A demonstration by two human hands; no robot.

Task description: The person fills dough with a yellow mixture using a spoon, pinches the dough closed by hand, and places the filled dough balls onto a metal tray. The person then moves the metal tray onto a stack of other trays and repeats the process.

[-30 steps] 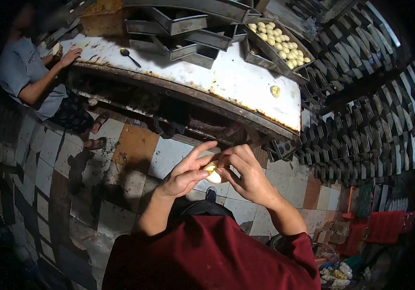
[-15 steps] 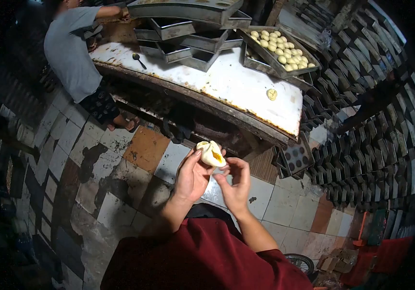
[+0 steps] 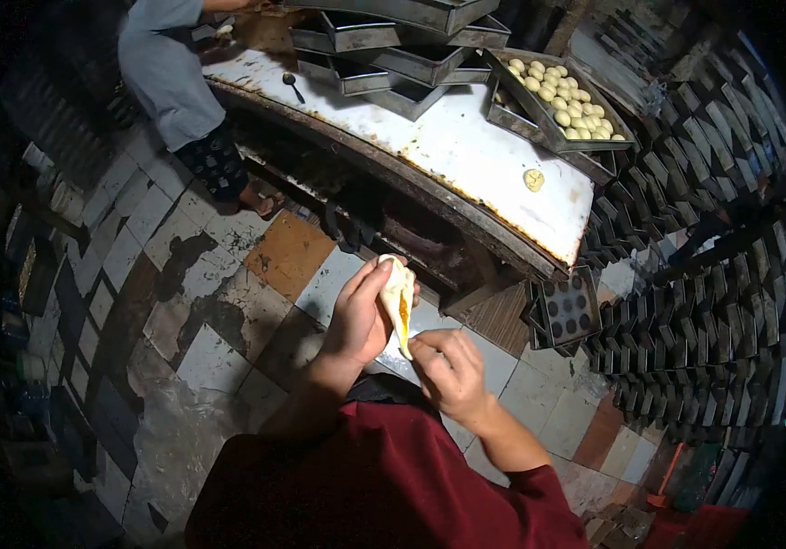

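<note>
- Pale dough piece [image 3: 398, 297] with an orange filling showing along its seam stands between the 2 hands, in front of the person's red-sleeved chest and above the tiled floor [image 3: 228, 302].
- Its long axis runs nearly upright, top end tilted slightly away from the person, bottom end pointing down toward the right hand.
- Left hand [image 3: 361, 316] cups the dough from the left side, fingers wrapped along its length, thumb near the top.
- Right hand [image 3: 448, 366] sits just below and to the right, fingertips pinched narrow on the lower tip of the dough.
- Left hand carries most of the piece; right hand touches only its end.
- White worktable [image 3: 466, 146] lies well ahead, bearing 1 loose dough round [image 3: 534, 179] and a tray of dough balls [image 3: 565, 101].
- Another person [image 3: 178, 82] in a grey shirt stands at the table's far left end.
</note>
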